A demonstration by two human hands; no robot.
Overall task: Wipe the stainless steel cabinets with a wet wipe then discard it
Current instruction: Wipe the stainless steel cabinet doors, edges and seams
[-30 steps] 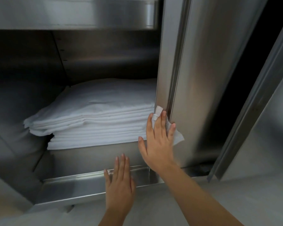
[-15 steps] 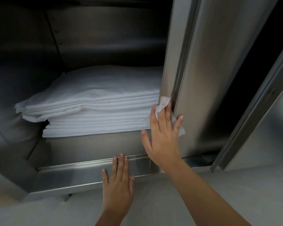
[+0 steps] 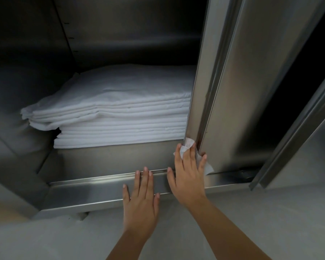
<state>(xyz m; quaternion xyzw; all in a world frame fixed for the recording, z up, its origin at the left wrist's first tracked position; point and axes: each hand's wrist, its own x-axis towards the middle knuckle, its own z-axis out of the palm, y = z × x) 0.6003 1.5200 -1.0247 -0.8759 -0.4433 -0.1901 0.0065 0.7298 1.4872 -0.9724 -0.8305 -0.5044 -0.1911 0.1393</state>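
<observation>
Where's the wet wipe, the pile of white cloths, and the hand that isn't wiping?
wet wipe [image 3: 189, 143], head view, on its crumpled top corner.
pile of white cloths [image 3: 120, 109], head view, on the front of the upper layers.
left hand [image 3: 141, 200], head view, on the back of the hand.

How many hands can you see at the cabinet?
2. The left hand lies flat on the bottom rail; the right hand, just to its right, presses the wet wipe against the door edge. None seems hidden.
</observation>
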